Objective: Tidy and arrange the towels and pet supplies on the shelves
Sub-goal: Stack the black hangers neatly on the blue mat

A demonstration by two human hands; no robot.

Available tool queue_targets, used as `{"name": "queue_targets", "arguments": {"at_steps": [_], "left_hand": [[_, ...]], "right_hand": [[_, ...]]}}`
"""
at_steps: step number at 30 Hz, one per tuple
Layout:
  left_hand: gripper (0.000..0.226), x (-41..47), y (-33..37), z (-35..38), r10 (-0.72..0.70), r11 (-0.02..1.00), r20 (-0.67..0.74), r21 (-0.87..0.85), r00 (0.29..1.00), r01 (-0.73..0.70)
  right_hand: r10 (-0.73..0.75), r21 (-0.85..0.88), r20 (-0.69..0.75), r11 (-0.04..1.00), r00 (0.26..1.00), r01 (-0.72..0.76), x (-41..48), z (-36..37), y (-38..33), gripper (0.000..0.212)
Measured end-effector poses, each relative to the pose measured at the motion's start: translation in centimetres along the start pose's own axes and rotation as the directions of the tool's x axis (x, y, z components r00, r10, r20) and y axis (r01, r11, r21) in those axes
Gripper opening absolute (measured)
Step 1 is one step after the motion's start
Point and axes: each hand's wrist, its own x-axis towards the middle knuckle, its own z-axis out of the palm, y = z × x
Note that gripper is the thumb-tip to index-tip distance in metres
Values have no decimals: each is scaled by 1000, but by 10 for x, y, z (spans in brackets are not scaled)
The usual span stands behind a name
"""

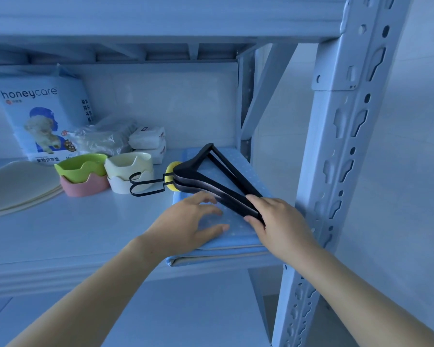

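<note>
The folded blue towel (238, 240), dotted with white, lies at the right end of the shelf (85, 234), with its near edge reaching the shelf's front lip. On top of it lies a stack of black hangers (211, 176), flat and angled, their wire hooks (145, 184) pointing left past the towel's edge. How many hangers are in the stack cannot be told for sure. A round yellow piece (171, 169) shows at the neck of the hangers, partly hidden by them.

The right hand (283, 226) grips the near end of the hangers, fingers over the top and thumb curled under the bars. The left hand (186, 221) rests on the towel just left of the hangers, its fingers straight and spread, holding nothing.

Left of the hooks stand 2 pairs of nested bowls: a cream bowl (128, 165) in a white bowl (123, 185), and a green bowl (80, 166) in a pink bowl (83, 187). Further left lie stacked cream plates (18, 186). Behind the bowls are 2 white packets (148, 137), one on the other, a clear plastic bag (105, 139) and, at the far left, an upright honeycare pack (40, 116) with a dog printed on it. A perforated metal upright (341, 171) rises just right of the towel.
</note>
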Motion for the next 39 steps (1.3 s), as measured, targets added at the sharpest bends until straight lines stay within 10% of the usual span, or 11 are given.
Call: {"name": "queue_targets", "arguments": {"at_steps": [10, 39], "left_hand": [[92, 9, -5, 2, -45, 997, 140, 65, 989, 36], [75, 62, -47, 17, -79, 997, 126, 9, 989, 79]], "right_hand": [[5, -20, 3, 1000, 1000, -5, 0, -1, 0, 43], [154, -81, 45, 985, 987, -150, 47, 32, 15, 35]]}}
